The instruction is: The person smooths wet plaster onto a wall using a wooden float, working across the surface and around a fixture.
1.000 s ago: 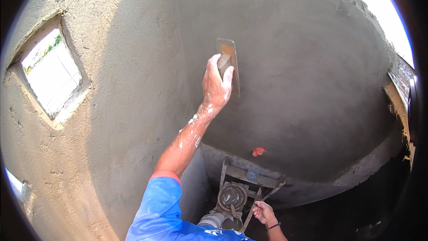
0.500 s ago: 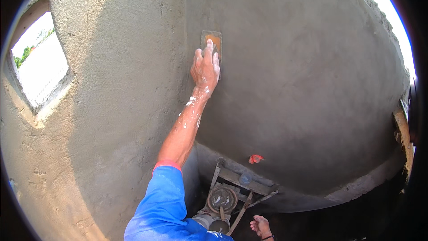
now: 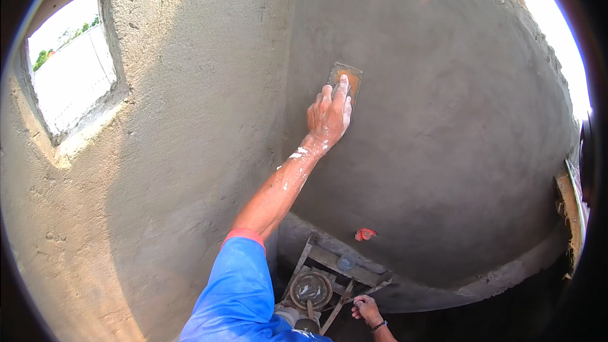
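Note:
My left hand (image 3: pixel 327 114) is raised against the grey plastered wall (image 3: pixel 437 133), closed around the grip of a plastering float (image 3: pixel 353 78). The float is rectangular, orange in the middle with mortar-smeared edges, and lies flat on the wall, tilted slightly right; my fingers partly hide its grip. White splashes mark my wrist and forearm. Low down, my right hand (image 3: pixel 366 310), with a dark bracelet at the wrist, hangs beside a wooden frame. It holds nothing visible, its fingers loosely bent and apart.
A wall (image 3: pixel 190 120) with a square window opening (image 3: pixel 73 63) meets the plastered wall at a corner on the left. A red piece (image 3: pixel 365 234) sticks out low on the wall. Below stand a wooden frame (image 3: pixel 335 263) and a round pan (image 3: pixel 310 288) with a handled tool.
My left hand has moved the float rightward along the wall, away from the corner, and tipped it slightly. My right hand has risen a little. The view has shifted slightly.

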The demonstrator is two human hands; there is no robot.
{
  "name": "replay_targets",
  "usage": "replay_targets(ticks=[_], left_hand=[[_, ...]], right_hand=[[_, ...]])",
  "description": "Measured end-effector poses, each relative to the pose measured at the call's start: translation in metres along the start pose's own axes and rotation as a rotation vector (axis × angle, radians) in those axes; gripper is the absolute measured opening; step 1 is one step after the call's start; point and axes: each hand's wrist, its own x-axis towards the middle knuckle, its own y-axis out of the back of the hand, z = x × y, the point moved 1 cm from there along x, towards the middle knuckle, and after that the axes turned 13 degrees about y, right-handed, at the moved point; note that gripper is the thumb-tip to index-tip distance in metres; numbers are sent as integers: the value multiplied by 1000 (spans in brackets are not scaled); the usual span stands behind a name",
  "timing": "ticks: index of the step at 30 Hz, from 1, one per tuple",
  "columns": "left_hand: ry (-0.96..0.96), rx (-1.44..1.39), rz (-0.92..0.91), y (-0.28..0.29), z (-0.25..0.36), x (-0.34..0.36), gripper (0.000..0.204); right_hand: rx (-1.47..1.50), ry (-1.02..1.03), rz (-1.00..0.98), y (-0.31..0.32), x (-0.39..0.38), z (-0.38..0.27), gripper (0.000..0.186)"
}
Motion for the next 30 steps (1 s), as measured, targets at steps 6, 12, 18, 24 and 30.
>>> replay_targets(ticks=[6, 12, 18, 24, 30], left_hand=[[119, 2, 152, 59, 13, 104, 50], [170, 74, -44, 20, -22, 23, 55], [152, 76, 71, 58, 10, 103, 56], [175, 59, -55, 26, -15, 31, 57], [-3, 124, 61, 57, -7, 108, 54]], right_hand=[[-245, 133, -52, -18, -4, -25, 17], [-366, 88, -93, -14, -16, 7, 23], [-454, 168, -110, -17, -12, -1, 26], [-565, 187, -92, -12, -4, 16, 27], [-582, 262, -206, -17, 18, -5, 30]])
